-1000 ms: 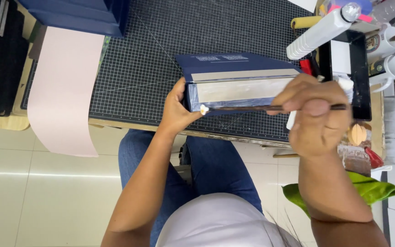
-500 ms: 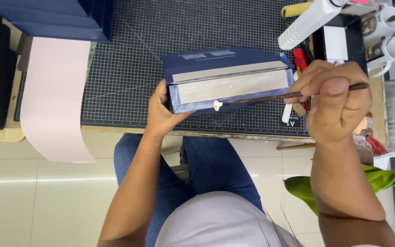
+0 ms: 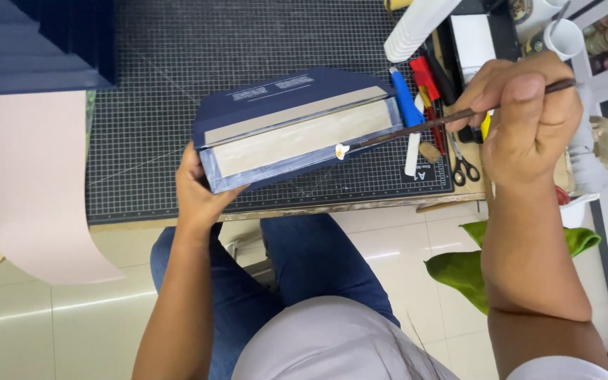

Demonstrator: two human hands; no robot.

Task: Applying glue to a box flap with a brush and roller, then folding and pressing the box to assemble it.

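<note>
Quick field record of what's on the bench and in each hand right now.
left hand: grips the near-left corner of the blue box, holding it tilted on its side
right hand: holds a thin brush
brush tip: white, touching the box's right end on the lower edge
box: dark blue outside, grey board inside, opening faces the person
surface: gridded cutting mat
right of box: blue tool, red tools, scissors, white roll
left: pink paper strip hanging over the table edge
</note>
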